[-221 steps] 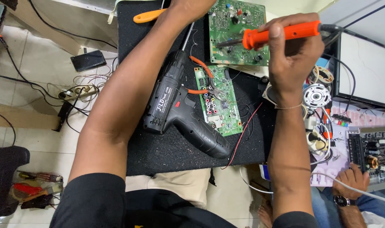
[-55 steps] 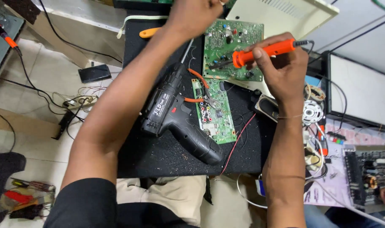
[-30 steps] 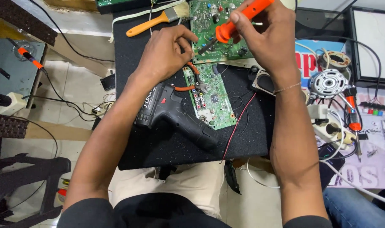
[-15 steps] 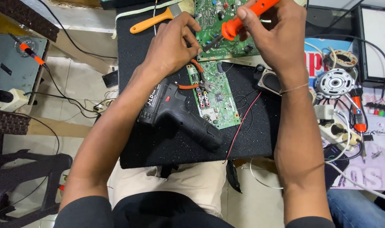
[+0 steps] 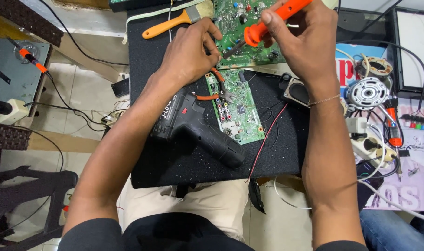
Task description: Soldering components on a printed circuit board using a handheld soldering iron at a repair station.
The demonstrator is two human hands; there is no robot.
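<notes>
The right hand point(image 5: 309, 42) grips an orange soldering iron point(image 5: 272, 21) like a pen, tip down on the big green board point(image 5: 249, 32) at the far edge of the counter point(image 5: 147, 93). The left hand point(image 5: 189, 51) is curled, fingertips pinched close beside the tip; I cannot tell what they pinch. To do this well, I think, rest both wrists, keep the tip still, and keep fingers off the hot metal. Nearer lie a small green board point(image 5: 235, 109) and a black drill point(image 5: 193, 130).
</notes>
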